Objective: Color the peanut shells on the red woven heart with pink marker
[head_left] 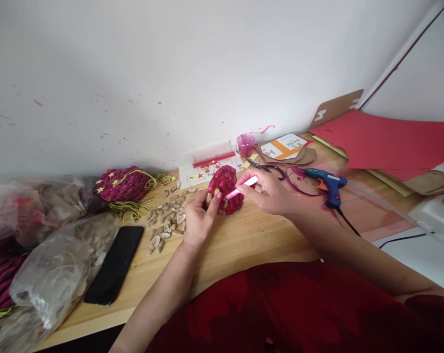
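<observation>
My left hand (199, 218) grips the near left side of a rounded craft piece (226, 179) covered in peanut shells. Most of its shells are glossy magenta, while a few by my thumb are still bare tan. Pinched in my right hand (269, 192) is a slim brush (249, 182) with a white handle and a pink-stained end. That end meets the shells close to my left thumb; the exact contact is too small to make out. Loose peanut shells (168, 215) lie scattered to the left of my left hand.
A pink-smeared cup (246, 143), black-handled scissors (268, 168) and a blue glue gun (330, 185) with a cord lie to the right. On the left are a black phone (115, 264), plastic bags (56, 274) and a finished-looking magenta piece with stars (122, 184). Red sheets (387, 142) stand farther right.
</observation>
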A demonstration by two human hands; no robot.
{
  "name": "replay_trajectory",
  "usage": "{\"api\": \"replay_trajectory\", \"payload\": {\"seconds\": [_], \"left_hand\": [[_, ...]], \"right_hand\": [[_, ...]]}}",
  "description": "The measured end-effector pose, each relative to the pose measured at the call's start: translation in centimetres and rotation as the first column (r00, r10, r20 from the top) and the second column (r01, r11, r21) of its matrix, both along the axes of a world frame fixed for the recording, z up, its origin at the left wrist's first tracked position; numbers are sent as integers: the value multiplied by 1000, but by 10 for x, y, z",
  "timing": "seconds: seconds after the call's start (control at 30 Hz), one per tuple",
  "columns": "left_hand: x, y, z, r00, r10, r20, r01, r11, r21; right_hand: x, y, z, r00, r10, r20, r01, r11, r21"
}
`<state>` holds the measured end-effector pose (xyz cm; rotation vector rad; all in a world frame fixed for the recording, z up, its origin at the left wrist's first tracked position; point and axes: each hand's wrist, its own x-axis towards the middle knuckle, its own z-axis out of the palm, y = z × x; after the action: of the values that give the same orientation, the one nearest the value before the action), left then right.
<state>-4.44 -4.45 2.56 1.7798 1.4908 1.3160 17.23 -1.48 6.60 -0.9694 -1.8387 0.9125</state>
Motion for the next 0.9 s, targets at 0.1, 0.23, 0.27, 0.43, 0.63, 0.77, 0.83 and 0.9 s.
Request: {"api": "replay_trajectory", "payload": {"seconds": [0.1, 0.23, 0.27, 0.43, 0.63, 0.77, 0.83, 0.9], "left_hand": [[0, 0, -1, 1000, 1, 4, -1, 1000, -16], [0, 0, -2, 1000, 4, 12, -4, 1000, -24], [0, 0, -2, 1000, 3, 16, -2, 999, -32], [-1, 1, -5, 1000, 21, 23, -20, 999, -45], [0, 2, -6, 999, 23, 35, -21, 998, -62], [0, 2, -4, 998, 17, 62, -13, 998, -64], [1, 2, -4, 998, 10, 66, -6, 998, -64], [1, 1, -4, 997, 4, 73, 2, 997, -76]], "right_hand": [[2, 1, 1, 999, -41, -6, 41, 999, 15], [3, 1, 0, 1000, -25, -8, 25, 1000, 9], [3, 1, -1, 1000, -13, -8, 13, 1000, 10], [1, 1, 0, 999, -40, -17, 41, 998, 51], [-1, 0, 1, 1000, -10, -3, 11, 998, 57], [0, -1, 3, 998, -56, 17, 55, 996, 74], [0, -2, 4, 999, -47, 19, 45, 997, 69], [-1, -3, 5, 999, -23, 28, 21, 997, 75]]}}
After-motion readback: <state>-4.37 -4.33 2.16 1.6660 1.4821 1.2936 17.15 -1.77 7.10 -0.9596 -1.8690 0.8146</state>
